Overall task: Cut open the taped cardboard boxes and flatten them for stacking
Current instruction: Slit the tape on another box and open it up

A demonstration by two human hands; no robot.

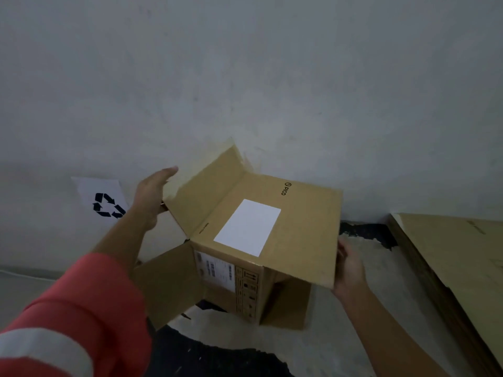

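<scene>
A brown cardboard box [294, 221] with a white label on its upper face is held above the floor, near a grey wall. Its flaps on the left end stand open, one raised toward the wall and one hanging down at the front. My left hand [152, 197] is at the edge of the raised flap, fingers fairly straight and thumb behind the cardboard. My right hand [349, 268] grips the box's right edge, fingers tucked under it. No cutting tool is in view.
Flattened cardboard sheets [451, 257] lie stacked at the right. A white paper with a black recycling symbol [107, 205] is on the wall at the left. The floor below is pale with dark patches [217, 355].
</scene>
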